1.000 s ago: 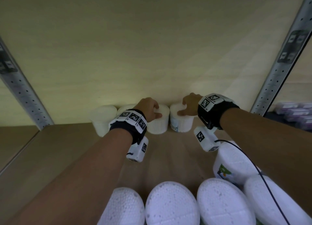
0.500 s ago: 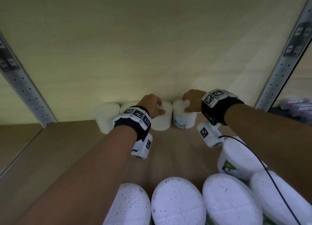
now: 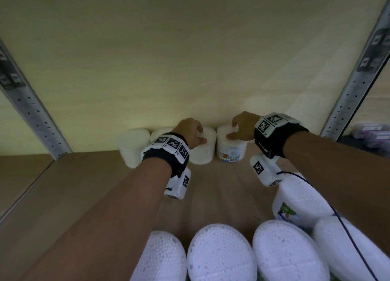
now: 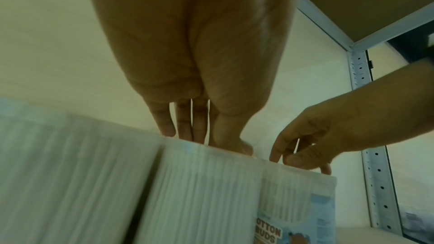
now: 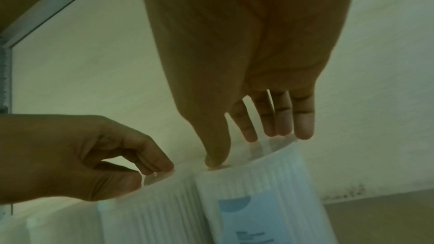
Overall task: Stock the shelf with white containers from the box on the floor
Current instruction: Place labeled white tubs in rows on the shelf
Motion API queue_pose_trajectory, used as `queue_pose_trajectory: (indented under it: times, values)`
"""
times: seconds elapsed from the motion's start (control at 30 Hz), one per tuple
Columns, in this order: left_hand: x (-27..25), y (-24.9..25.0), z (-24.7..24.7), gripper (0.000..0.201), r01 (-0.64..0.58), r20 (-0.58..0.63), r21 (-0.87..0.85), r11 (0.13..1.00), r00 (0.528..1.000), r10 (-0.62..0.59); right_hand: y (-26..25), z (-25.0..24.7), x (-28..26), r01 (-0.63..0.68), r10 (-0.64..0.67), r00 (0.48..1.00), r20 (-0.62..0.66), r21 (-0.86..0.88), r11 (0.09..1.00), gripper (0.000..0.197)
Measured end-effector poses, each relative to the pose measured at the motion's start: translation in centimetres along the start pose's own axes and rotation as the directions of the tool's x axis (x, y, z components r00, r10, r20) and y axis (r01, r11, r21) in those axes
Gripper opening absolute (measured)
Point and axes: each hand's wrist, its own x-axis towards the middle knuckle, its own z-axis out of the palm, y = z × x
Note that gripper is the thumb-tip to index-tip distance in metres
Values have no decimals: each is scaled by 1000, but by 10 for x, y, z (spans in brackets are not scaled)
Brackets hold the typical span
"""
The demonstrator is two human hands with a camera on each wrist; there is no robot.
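Note:
Several white ribbed containers stand in a row against the back wall of the shelf (image 3: 84, 186). My left hand (image 3: 199, 135) holds one container (image 3: 201, 154) by its top, fingers curled over the lid and thumb at the front rim. My right hand (image 3: 236, 131) grips the neighbouring container (image 3: 231, 152), which has a blue label, from above. The left wrist view shows my left fingertips (image 4: 168, 131) on the lid edge of that container (image 4: 206, 192). Seen from the right wrist, my right thumb and fingers (image 5: 303, 129) span the labelled container (image 5: 258, 188). The two containers touch side by side.
Two more white containers (image 3: 134, 148) stand left of the held ones. Several large foam-topped white tubs (image 3: 221, 251) crowd the shelf's front, one (image 3: 301, 198) under my right forearm. Perforated metal uprights (image 3: 31, 116) (image 3: 354, 86) frame the bay. Bare shelf board lies to the left.
Both hands have stayed on the same two containers at the back wall. My view has shifted slightly; the containers have hardly moved.

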Motion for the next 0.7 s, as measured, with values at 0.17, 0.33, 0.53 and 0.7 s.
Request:
queue_pose_trajectory:
  times: [0.17,0.33,0.53,0.7]
  values:
    - [-1,0,0,45,0,-1,-2,1000,1000,0,-2,5,2,-7,7,1000,-7,-20,1000,60]
    - [-1,0,0,43,-6,-11,-9,1000,1000,6,1,3,2,28,-28,999,20,-2,1000,55]
    - [-2,1,1,43,-4,-15,-22,1000,1000,4,1,-2,4,91,-94,992,83,32,995,55]
    - [-3,1,1,43,4,-13,-40,999,1000,-5,0,-1,6,23,-24,999,25,49,999,47]
